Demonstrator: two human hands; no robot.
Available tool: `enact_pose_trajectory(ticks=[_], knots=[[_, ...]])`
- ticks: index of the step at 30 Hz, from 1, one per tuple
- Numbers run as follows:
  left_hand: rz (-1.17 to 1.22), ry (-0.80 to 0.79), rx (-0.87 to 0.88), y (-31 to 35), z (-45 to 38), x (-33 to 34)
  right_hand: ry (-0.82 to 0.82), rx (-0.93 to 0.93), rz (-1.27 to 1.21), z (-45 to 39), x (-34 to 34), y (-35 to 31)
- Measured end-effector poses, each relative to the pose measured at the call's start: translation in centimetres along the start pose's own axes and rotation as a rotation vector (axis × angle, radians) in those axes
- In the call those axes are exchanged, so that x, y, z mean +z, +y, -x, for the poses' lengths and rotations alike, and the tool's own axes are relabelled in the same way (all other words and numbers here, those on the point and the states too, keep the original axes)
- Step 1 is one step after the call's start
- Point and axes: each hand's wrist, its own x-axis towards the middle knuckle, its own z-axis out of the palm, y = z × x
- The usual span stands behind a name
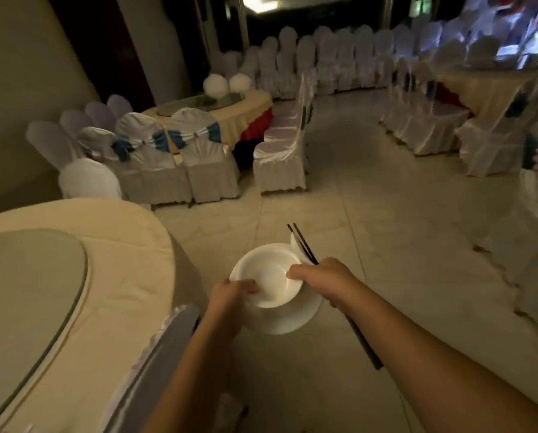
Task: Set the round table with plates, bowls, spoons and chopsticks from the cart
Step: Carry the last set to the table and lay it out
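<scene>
I carry a white bowl (269,278) stacked on a white plate (288,320) above the tiled floor. My left hand (230,293) grips their left rim, thumb over the bowl's edge. My right hand (322,276) holds a pair of dark chopsticks (302,243) and a white spoon (296,248), its fingertips touching the bowl's right rim. The chopsticks' far ends stick out past the hand, and their back ends run under my right forearm. The round table (117,245) with a cream cloth and a glass turntable (27,295) lies to my left.
A covered chair back (167,335) stands between me and the round table. Another round table (230,110) ringed by white covered chairs stands ahead left. Rows of covered chairs (417,126) line the back and right. Open tiled floor (371,198) stretches ahead.
</scene>
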Motion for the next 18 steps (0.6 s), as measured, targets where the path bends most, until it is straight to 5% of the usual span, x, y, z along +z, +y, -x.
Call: enact_pose_trajectory(ticks=[7, 18], knots=[[0.097, -0.011, -0.013, 5.5, -13.7, 4.4, -0.017, 0.009, 0.063, -14.9, -1.3, -5.5], [0.152, 0.214, -0.1, 12.2, -32.1, 5.6, -0.228, -0.065, 0.153, -38.9, 2.8, -12.2]])
